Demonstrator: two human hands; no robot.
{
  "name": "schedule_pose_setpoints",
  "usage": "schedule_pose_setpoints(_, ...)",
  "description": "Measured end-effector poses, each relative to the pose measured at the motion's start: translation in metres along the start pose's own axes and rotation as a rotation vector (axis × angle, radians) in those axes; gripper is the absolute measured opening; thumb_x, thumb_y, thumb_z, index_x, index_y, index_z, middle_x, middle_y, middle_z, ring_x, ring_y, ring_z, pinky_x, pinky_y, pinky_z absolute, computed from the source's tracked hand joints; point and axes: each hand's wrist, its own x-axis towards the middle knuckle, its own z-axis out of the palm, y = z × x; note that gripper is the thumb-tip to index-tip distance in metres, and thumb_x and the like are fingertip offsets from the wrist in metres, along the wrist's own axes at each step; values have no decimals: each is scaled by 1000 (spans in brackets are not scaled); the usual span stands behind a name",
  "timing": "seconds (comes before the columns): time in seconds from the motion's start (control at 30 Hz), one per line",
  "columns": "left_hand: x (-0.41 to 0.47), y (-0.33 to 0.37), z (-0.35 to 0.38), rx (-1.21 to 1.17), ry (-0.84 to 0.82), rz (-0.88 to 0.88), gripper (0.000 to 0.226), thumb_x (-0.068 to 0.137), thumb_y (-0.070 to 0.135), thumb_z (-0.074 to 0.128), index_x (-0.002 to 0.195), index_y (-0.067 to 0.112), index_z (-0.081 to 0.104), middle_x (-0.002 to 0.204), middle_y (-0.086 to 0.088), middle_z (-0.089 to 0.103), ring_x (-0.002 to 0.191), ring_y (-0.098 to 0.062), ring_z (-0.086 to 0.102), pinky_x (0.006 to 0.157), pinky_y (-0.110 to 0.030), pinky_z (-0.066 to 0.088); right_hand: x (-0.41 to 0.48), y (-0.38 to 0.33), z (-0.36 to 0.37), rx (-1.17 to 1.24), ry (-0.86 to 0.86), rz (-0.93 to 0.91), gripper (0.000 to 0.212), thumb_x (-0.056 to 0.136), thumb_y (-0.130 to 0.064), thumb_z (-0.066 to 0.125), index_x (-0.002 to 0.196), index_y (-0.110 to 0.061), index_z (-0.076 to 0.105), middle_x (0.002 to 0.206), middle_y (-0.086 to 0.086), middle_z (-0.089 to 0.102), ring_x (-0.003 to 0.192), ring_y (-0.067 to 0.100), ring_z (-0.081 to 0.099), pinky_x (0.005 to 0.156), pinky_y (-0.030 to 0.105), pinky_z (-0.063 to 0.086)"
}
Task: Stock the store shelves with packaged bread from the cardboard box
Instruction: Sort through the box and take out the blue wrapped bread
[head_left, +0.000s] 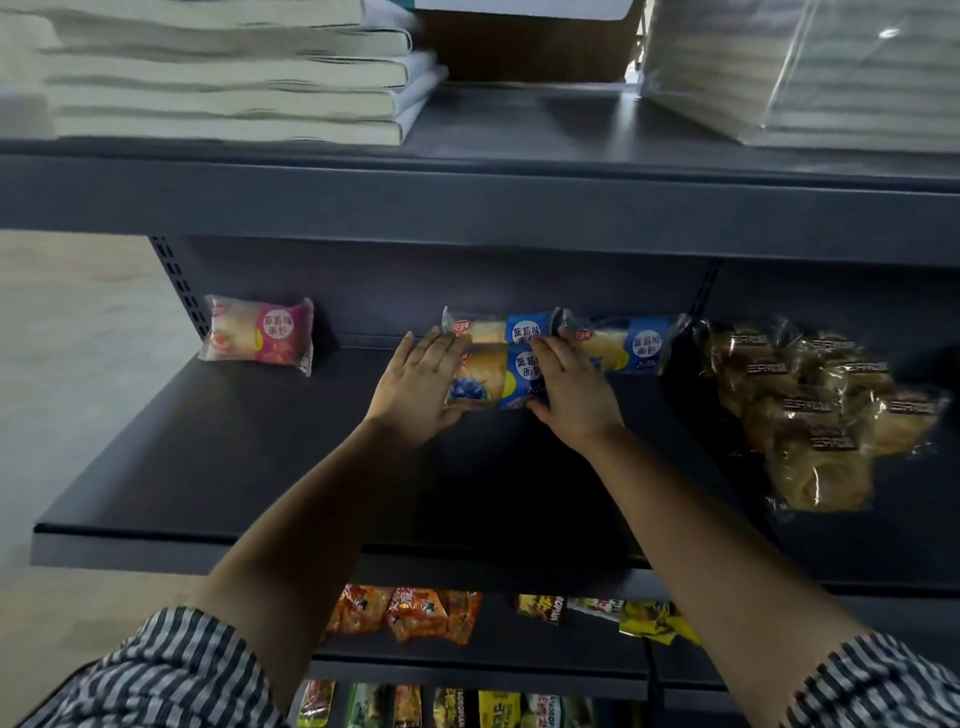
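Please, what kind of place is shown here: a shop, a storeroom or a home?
Most likely a small shop. Dark metal shelving carries blue-wrapped bread packs, clear bags of brown bread, and rows of snack packets below.

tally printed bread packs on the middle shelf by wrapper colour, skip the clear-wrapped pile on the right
Blue plastic-wrapped bread packs: 3
Pink plastic-wrapped bread pack: 1
Total: 4
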Motion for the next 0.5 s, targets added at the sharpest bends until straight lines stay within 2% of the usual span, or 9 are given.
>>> schedule_pose_setpoints(0.1,-3,1,5,-91,25,-16,88,92,52,54,158,16,8,163,-5,15,151,-20,9,121,-37,-5,-1,1,3,39,15,5,87,87,-32,69,154,-18,16,160,-1,18,150,21,4,113,47,35)
schedule_pose_setpoints(0.23,-12,5,16,-254,67,-98,90,93,43,56,156,18,-4,165,-1,3,151,-17,5,122,-35,0,-12,2,12,101,91,48,88,89,-33,65,156,-19,9,163,0,7,150,21,4,117,44,24)
schedule_pose_setpoints(0.3,-14,5,18,-276,77,-125,90,94,45,55,157,17,-3,165,0,2,151,-15,4,122,-34,1,-15,3,15,98,109,45,88,90,-33,65,156,-17,9,163,2,7,150,21,6,117,42,23)
schedule_pose_setpoints(0.5,-17,4,19,-298,103,-144,89,91,46,57,157,18,5,165,1,9,151,-16,10,121,-36,7,-17,2,17,99,141,82,88,87,-39,67,155,-15,15,161,6,16,148,24,15,114,45,32)
